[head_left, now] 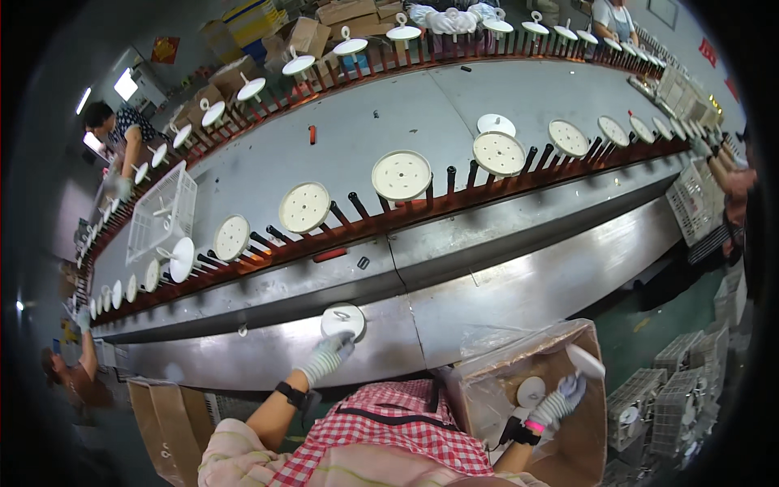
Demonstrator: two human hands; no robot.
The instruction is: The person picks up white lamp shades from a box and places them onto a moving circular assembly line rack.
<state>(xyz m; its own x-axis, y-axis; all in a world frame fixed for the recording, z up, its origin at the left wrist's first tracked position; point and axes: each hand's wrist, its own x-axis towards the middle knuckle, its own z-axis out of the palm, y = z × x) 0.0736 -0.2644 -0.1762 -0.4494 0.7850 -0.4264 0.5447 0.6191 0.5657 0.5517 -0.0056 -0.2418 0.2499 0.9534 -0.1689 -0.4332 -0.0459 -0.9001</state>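
My left hand [328,360], in a striped knit glove, has its fingers closed on the near rim of a round white disc [339,319] with a small loop on its face, at the steel ledge. My right hand [560,404], gloved too and with a pink band at the wrist, grips another white disc [586,362] by its edge, tilted over a plastic-lined carton [580,442]. Inside that carton lies a further white disc [531,392].
Beyond the ledge runs a line of dark pegs, several bearing cream discs [402,175]. A loose white disc [497,124] and a white crate [162,213] sit on the grey table [389,105]. Co-workers stand at left, right and far end. Stacked crates [682,373] stand at right.
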